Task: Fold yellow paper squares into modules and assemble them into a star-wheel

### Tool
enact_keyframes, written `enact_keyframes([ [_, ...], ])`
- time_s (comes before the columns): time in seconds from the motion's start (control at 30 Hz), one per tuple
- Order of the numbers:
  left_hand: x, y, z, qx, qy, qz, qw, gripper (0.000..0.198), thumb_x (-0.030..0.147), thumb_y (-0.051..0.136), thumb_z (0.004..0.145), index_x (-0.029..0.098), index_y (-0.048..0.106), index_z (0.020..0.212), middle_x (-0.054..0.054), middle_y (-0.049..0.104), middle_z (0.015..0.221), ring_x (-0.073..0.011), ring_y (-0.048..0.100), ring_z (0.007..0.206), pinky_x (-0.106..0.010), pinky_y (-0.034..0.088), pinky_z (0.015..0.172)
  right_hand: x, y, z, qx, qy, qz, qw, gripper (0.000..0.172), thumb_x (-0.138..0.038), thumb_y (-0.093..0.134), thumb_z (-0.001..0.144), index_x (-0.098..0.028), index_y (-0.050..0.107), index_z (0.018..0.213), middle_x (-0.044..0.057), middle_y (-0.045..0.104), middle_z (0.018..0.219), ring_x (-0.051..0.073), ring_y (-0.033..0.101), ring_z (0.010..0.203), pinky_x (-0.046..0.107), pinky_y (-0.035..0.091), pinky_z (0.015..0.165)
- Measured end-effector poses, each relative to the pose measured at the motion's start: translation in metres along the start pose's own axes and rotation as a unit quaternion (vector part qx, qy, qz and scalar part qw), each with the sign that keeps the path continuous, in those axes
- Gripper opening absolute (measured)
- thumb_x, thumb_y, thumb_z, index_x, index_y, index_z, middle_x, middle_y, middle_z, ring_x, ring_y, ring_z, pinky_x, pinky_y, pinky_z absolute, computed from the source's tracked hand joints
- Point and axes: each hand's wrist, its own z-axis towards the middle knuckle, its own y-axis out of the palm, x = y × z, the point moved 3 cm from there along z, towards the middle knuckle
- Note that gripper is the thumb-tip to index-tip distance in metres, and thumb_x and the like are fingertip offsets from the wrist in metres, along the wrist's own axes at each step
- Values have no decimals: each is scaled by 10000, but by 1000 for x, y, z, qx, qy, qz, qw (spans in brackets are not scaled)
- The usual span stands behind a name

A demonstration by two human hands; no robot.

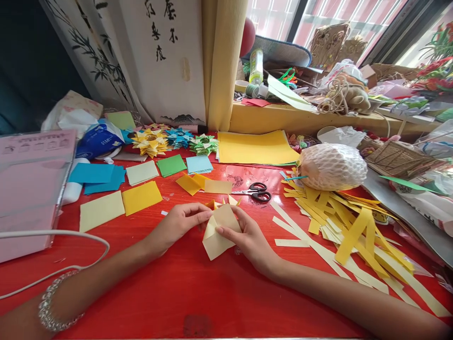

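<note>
A pale cream sheet of paper (216, 243), partly folded at its left side, is held up above the red table between both hands. My right hand (249, 236) grips its right part, thumb on the near face and fingers behind. My left hand (184, 224) pinches the folded upper left edge between thumb and fingers. Just behind the sheet, small folded yellow and cream paper pieces (233, 200) peek out, mostly hidden. Black-handled scissors (260, 191) lie beyond my right hand, beside a cream paper rectangle (217, 187) and yellow paper rectangles (188, 184).
Stacks of blue (92, 173), green (171, 165) and yellow paper (142, 197) lie left. Folded paper stars (150, 141) and large yellow sheets (256, 147) sit behind. Paper strips (354, 241) and a net-wrapped round object (331, 166) occupy the right. A white cable (102, 243) crosses near my left arm.
</note>
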Motion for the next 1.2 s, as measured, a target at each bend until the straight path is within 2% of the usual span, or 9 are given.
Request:
enact_keyframes([
  [0.27, -2, 7, -7, 25, 7, -5, 1000, 282, 406, 501, 813, 168, 573, 680, 20, 546, 639, -127, 507, 635, -227, 405, 615, -1, 3, 0, -21, -13, 13, 1000, 388, -310, 613, 754, -230, 473, 1106, 33, 617, 911, 162, 577, 770, 245, 447, 633],
  [0.43, 0, 10, -9, 36, 15, 30, 999, 288, 420, 473, 828, 173, 541, 695, 34, 519, 636, -113, 485, 619, -213, 389, 587, -1, 2, -1, -20, -3, 1, 1000, 391, -296, 608, 759, -227, 470, 1118, 14, 604, 831, 125, 546, 665, 216, 412, 558],
  [0.53, 1, 12, -9, 21, 23, 42, 999, 245, 412, 507, 810, 177, 544, 751, 26, 545, 699, -121, 497, 664, -216, 392, 598, -2, 2, 0, -14, 0, 6, 1000, 400, -287, 600, 764, -236, 460, 1135, -13, 578, 728, 112, 527, 602, 207, 395, 524],
  [0.67, -5, 13, -7, -9, 0, 21, 1000, 267, 414, 513, 804, 170, 509, 696, 45, 494, 600, -105, 468, 575, -215, 370, 551, -3, 0, 1, 0, 8, 28, 1000, 427, -313, 613, 750, -234, 450, 1137, 5, 595, 793, 132, 564, 648, 225, 432, 550],
  [0.77, -9, 13, -4, -39, -19, 10, 999, 290, 422, 524, 792, 164, 492, 663, 51, 469, 571, -99, 461, 550, -216, 357, 536, -2, -2, 0, 25, 18, 0, 1000, 456, -356, 631, 728, -236, 463, 1134, 12, 598, 785, 133, 555, 613, 207, 398, 469],
  [0.87, -9, 14, -3, -53, -28, -20, 998, 252, 391, 561, 768, 161, 498, 688, 48, 469, 616, -96, 468, 572, -217, 371, 547, 0, -3, 0, 22, 22, -4, 1000, 475, -378, 618, 732, -247, 453, 1158, 12, 603, 762, 131, 542, 567, 203, 371, 422],
  [1.0, -7, 15, -3, -52, -39, -74, 995, 188, 317, 602, 743, 173, 506, 816, 25, 526, 732, -113, 518, 675, -230, 417, 608, 1, -3, 2, 23, 25, 16, 999, 467, -364, 627, 725, -249, 460, 1145, 1, 589, 741, 136, 552, 577, 225, 426, 470],
  [1.13, -4, 18, -5, -99, -69, -127, 985, 420, 236, 678, 667, 181, 474, 1029, -34, 583, 964, -162, 556, 902, -271, 442, 753, 0, -3, 4, 18, 9, 62, 998, 391, -345, 619, 734, -236, 486, 1084, -1, 589, 770, 135, 569, 627, 251, 480, 568],
  [1.2, -4, 20, -5, -119, -81, -135, 980, 456, 243, 692, 652, 183, 468, 1045, -39, 592, 978, -177, 560, 930, -280, 445, 766, -1, -4, 4, 16, 6, 65, 998, 363, -340, 614, 738, -230, 497, 1064, -4, 587, 758, 125, 564, 612, 245, 479, 568],
])
